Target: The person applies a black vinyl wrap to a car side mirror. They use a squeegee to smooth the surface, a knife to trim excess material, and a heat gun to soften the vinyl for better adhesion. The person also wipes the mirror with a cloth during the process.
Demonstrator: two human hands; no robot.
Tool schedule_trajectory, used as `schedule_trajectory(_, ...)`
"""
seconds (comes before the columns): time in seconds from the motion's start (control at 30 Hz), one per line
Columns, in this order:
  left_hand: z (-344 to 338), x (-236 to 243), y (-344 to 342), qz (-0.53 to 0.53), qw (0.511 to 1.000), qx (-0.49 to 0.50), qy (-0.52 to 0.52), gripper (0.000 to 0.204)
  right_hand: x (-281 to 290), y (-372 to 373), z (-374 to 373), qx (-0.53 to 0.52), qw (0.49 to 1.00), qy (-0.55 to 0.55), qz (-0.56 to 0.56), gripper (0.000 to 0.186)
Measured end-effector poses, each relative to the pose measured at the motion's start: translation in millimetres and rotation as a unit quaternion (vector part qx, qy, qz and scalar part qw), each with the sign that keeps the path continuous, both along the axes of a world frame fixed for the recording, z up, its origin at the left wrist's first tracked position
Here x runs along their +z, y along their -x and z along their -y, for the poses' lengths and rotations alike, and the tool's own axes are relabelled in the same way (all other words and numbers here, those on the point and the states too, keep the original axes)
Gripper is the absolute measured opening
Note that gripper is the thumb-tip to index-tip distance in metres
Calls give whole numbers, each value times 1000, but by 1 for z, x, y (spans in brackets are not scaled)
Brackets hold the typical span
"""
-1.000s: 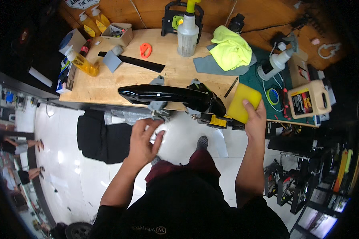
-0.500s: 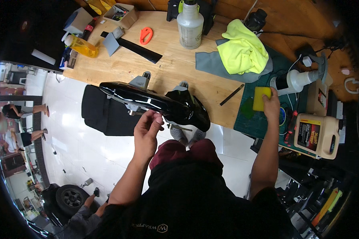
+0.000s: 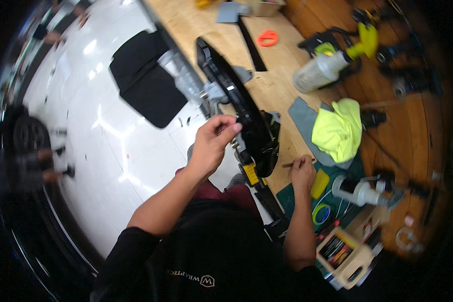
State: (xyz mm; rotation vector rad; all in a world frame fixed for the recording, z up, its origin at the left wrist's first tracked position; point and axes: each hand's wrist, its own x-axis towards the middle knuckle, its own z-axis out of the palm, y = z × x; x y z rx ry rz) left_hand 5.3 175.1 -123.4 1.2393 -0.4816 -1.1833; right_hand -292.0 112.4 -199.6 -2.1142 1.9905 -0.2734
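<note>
Closest in there are two hands: the left hand (image 3: 214,143) has thumb and forefinger nearly together just by one glossy black part (image 3: 236,98) along the worktop (image 3: 288,138) edge, while the right hand (image 3: 303,175) has its fingers on one thin dark strip (image 3: 287,165), can't tell if either's clamped. Further off, one neon cloth (image 3: 338,130) and two spray bottles (image 3: 317,75). Half a second ago the right hand held the one yellow sponge (image 3: 319,184), now it's lying on the green mat (image 3: 287,195)

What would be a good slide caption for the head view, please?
Left hand beside a glossy black curved part, right hand at a thin dark strip near a yellow sponge.
</note>
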Motion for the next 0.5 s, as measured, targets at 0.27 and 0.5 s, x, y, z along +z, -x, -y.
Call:
schedule_trajectory(0.27, 2, -5, 15, -9, 993, 103, 62, 13, 6, 10, 3, 34, 993, 0, 110, 20)
schedule_trajectory(0.5, 4, -10, 16, 26, 988, 96, 115, 12, 77, 26, -16, -160, 755, -202, 603, 28)
